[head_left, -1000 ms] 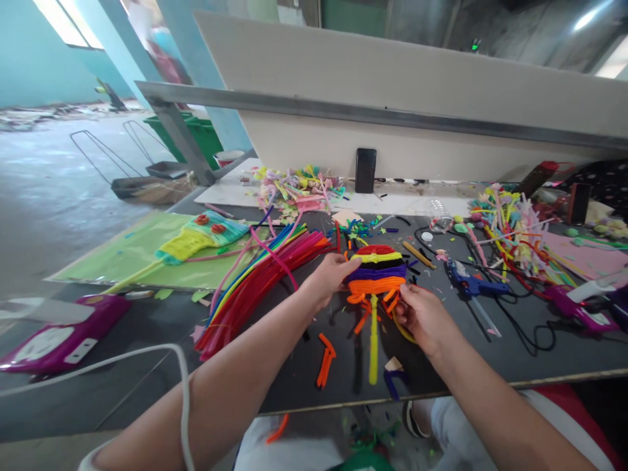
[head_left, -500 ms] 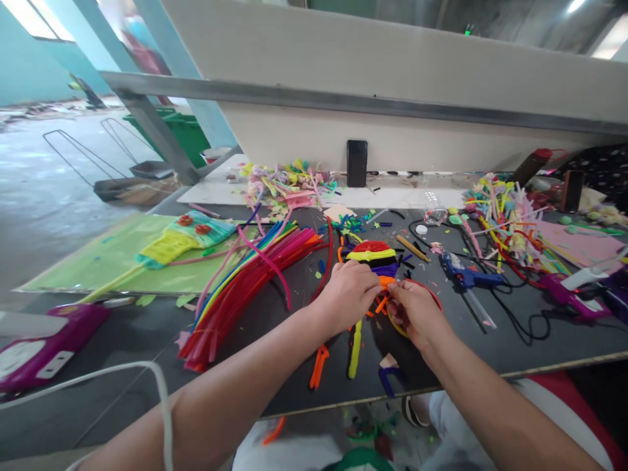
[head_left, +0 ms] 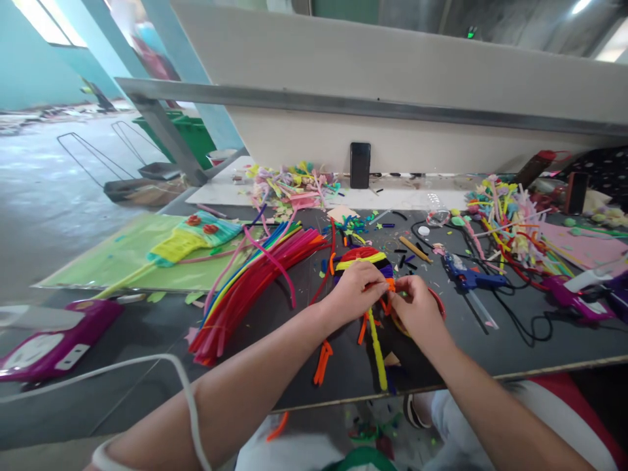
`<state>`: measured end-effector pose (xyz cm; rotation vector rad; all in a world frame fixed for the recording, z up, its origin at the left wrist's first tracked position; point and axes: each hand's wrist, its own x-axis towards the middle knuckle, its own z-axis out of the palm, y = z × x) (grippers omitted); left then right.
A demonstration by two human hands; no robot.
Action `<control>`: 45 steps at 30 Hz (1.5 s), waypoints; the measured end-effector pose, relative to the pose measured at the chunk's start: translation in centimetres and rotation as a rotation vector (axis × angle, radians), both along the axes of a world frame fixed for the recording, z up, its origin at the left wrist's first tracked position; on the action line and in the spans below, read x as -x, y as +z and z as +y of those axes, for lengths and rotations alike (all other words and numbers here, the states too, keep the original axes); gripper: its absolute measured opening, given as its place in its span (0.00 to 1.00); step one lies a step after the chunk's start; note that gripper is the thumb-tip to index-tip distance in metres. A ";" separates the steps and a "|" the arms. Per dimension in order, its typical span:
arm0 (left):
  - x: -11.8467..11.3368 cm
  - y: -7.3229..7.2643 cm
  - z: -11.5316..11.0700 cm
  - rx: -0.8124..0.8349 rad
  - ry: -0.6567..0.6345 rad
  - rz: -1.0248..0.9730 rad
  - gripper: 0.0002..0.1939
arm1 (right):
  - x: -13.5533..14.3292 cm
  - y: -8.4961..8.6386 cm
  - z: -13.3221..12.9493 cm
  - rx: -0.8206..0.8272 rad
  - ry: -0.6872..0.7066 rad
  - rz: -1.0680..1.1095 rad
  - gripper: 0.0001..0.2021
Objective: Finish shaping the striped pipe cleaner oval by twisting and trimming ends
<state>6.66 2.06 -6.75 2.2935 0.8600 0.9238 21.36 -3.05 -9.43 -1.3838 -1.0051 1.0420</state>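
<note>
Striped craft (head_left: 363, 255) turned, orange edge (head_left: 391, 286) between left fingers (head_left: 377, 286) and right fingers (head_left: 403, 285).

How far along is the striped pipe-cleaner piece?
Looks done: red, yellow, black and purple bands, plus the yellow stem below. In hand: orange strands at the lower edge, between left hand and right hand. Left, probably: the orange section, with an end hanging loose. Hands hide the join.

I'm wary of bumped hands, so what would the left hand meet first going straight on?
The left hand would first meet the orange fuzzy strands at its fingertips, with the right hand apparently just beyond, though depth is unclear.
</note>
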 end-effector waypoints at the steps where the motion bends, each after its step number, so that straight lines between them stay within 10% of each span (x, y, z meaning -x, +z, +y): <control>1: 0.0 -0.1 0.0 -0.013 -0.009 -0.001 0.10 | 0.0 -0.1 -0.1 -0.092 -0.027 -0.160 0.12; 5: -0.1 -0.3 0.0 -0.052 -0.035 -0.021 0.10 | 0.0 -0.1 -0.2 -0.303 0.018 -0.719 0.06; 10: 0.5 -0.2 0.4 -0.046 -0.011 -0.098 0.08 | -0.6 -0.3 0.2 -0.342 0.045 -0.874 0.06; 15: 2.4 -0.1 1.6 0.090 0.312 -0.326 0.08 | -1.4 -0.1 1.0 -0.223 -0.029 -0.825 0.05; 24: 2.9 0.5 2.6 0.495 0.460 -0.498 0.13 | -4.9 0.5 3.2 -0.003 -0.124 -0.259 0.07; 32: 0.1 2.6 -6.6 1.258 -0.303 0.286 0.17 | -5.5 0.9 2.8 -0.065 -0.164 -0.254 0.07; 39: -3.5 -1.6 -9.8 1.126 0.130 -0.555 0.23 | -2.9 1.1 0.6 -0.094 -0.153 -0.391 0.05; 45: -3.2 -2.5 -9.8 0.921 0.396 -0.990 0.20 | 0.6 0.5 -1.1 -0.173 -0.110 -0.456 0.06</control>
